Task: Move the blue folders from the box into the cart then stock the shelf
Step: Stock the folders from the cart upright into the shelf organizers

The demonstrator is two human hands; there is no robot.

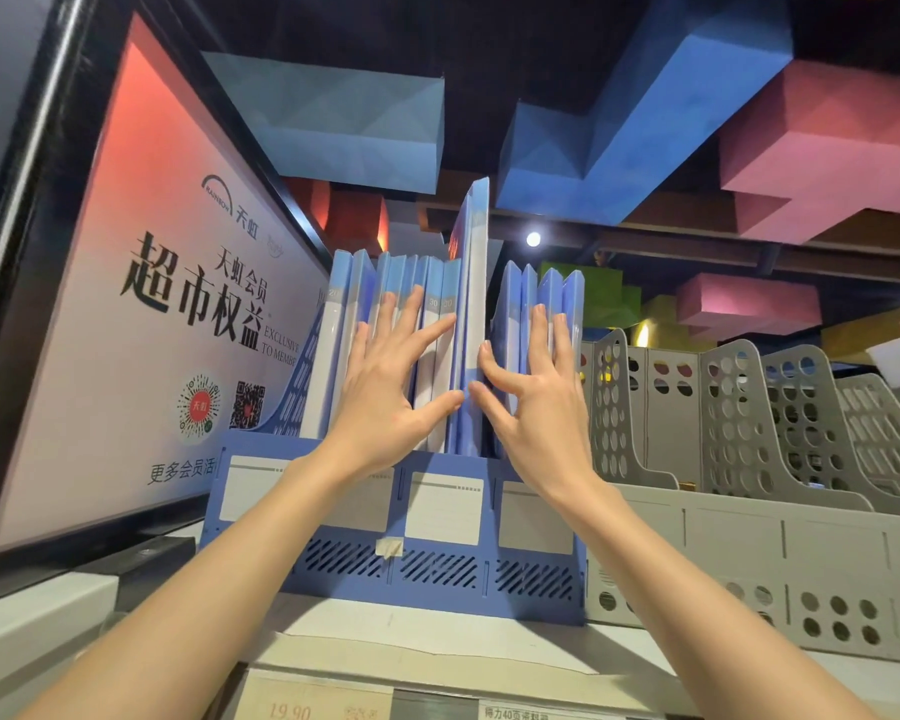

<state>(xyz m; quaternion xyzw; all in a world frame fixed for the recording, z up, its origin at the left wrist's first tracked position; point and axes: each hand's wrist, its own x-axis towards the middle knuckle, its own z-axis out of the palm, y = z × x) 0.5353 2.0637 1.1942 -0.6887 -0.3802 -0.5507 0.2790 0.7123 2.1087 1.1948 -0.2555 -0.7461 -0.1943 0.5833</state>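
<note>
The tall blue folder [476, 283] stands half-seated in the blue file rack [437, 563] on the shelf [385, 644], between packed neighbours; left hand [385, 387] and right hand [533, 397] press flat, fingers [412, 309] splayed, gripping nothing; pushed crookedly, it could jam or buckle.

A shop is shown, most likely the stationery aisle of a supermarket. Printed price tags [302, 708], one marked 19.90, are fixed along the near edge of the shelf [437, 652]. On the left, a large membership sign [141, 241] with a store logo and QR codes [249, 405] is mounted. Identical blue folders [440, 298] are stocked in a blue file rack [437, 569], and matching grey file racks [739, 449] are lined up to the right. Coloured decorative blocks [645, 122] are hung from the dark ceiling.
</note>
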